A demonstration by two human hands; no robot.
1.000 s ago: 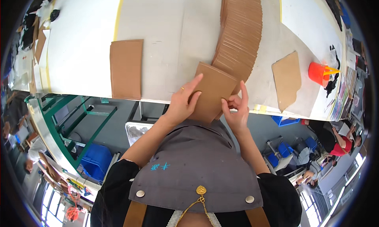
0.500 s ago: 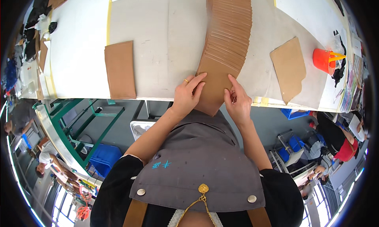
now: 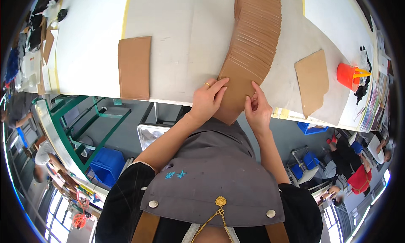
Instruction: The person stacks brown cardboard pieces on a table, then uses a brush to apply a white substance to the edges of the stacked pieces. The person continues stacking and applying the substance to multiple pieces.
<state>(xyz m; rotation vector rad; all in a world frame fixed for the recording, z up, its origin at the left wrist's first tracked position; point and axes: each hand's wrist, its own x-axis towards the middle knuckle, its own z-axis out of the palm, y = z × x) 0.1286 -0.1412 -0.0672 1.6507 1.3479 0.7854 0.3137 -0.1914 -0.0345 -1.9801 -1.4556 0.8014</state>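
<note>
1. Head view: both hands hold the nearest cardboard sheet (image 3: 234, 89) of a fanned cardboard stack (image 3: 255, 36) at the white table (image 3: 88, 44) edge.
2. Left hand (image 3: 207, 100) lies spread on it; right hand (image 3: 257, 110) pinches its edge.
3. Green frame (image 3: 80, 120) and blue bin (image 3: 103, 165) stand below.

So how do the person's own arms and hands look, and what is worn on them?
Both forearms are bare. Black short sleeves end above the elbows, the left one with a pale edge. The left hand wears a thin gold-coloured ring on one finger. The right hand shows no ring, glove or watch.
</note>
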